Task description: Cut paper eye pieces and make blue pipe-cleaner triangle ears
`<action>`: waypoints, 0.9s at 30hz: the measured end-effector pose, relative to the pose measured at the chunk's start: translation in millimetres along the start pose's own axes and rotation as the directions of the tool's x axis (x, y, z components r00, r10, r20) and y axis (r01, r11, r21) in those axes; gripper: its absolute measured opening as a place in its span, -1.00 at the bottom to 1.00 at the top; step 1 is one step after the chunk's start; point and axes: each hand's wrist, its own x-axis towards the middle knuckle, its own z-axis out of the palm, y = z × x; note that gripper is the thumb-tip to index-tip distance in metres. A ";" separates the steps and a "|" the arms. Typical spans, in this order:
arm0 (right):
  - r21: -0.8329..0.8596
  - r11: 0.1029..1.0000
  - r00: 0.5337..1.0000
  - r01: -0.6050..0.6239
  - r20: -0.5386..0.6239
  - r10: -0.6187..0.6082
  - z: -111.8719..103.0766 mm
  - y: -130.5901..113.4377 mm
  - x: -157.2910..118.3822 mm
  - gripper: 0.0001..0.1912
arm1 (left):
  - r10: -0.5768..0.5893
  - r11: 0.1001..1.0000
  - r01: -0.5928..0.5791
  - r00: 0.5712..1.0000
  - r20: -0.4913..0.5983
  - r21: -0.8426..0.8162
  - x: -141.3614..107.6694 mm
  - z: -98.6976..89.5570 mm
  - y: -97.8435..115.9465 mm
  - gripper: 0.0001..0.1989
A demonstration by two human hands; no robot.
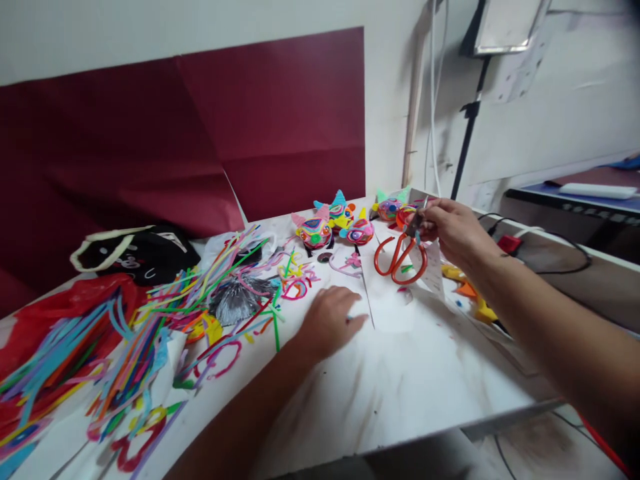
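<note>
My right hand [447,225] is closed around the blade end of a pair of scissors [415,225], held above the right part of the table. Their red loop handles hang down toward me. My left hand [330,320] rests on or just over the white tabletop, thumb and fingers apart; it seems to hold nothing. Close to its fingers lies a sheet of white paper [387,310]. Left of that hand are cut pieces of coloured pipe cleaners [295,288]. Behind stand several colourful animal-head figures with pointed ears, among them one with pink ears [315,231].
Bundles of long pipe cleaners [133,357] cover the left of the table, with a red plastic bag [95,300] and a black cloth bag [150,257] behind. Yellow and orange pieces [483,310] lie under my right forearm. A black stand [470,130] rises at the right.
</note>
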 end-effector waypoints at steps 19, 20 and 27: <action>0.104 0.995 0.997 0.010 -0.079 -0.002 -20.2 7.4 -27.6 -0.88 | 0.169 0.943 -0.250 0.928 0.332 0.219 36.2 35.0 39.0 -0.91; 0.111 0.994 0.997 0.006 -0.078 0.003 -20.4 9.0 -27.4 -0.88 | 0.165 0.950 -0.233 0.941 0.297 0.208 32.4 30.8 40.8 -0.91; 0.161 0.980 0.993 -0.117 0.008 0.118 -11.8 22.4 -32.4 -0.93 | 0.224 0.961 -0.242 0.965 0.134 0.135 -11.2 9.0 64.9 -0.91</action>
